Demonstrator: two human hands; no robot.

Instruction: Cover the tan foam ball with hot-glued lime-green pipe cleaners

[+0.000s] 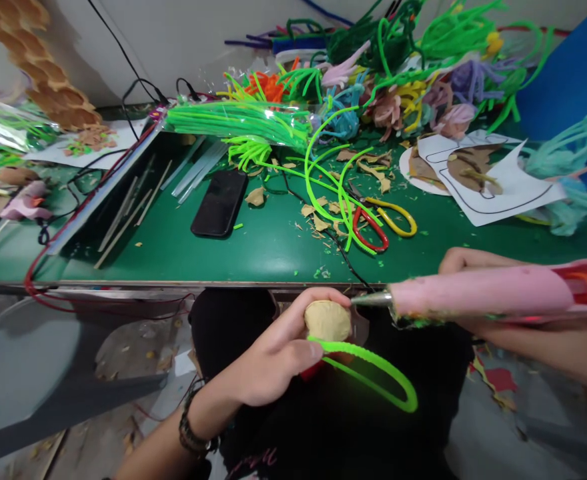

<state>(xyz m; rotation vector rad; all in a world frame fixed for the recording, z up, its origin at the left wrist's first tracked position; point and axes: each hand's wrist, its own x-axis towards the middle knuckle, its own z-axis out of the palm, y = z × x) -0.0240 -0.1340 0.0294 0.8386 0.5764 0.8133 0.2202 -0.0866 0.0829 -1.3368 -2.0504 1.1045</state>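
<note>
My left hand (273, 363) is closed around a small rounded piece with a flat beige top (327, 321), held above my lap. A bright green pipe cleaner (391, 363) is pinched under its thumb and bends out to the right in a long loop. Something red shows below the fingers, mostly hidden. My right hand (466, 260) grips a pink hot glue gun (478, 292), which covers most of the fingers. The gun's metal nozzle points left, close to the beige top and the left fingertips; I cannot tell whether it touches.
On the green table (168, 257) lie a black phone (219, 203), red-and-yellow-handled scissors (386, 220), glue sticks (198, 173) and loose green pipe cleaners (318, 193). Bundles of coloured pipe cleaners (238, 123) fill the back. Cut paper (503, 190) lies at right, a grey stool (23, 360) at lower left.
</note>
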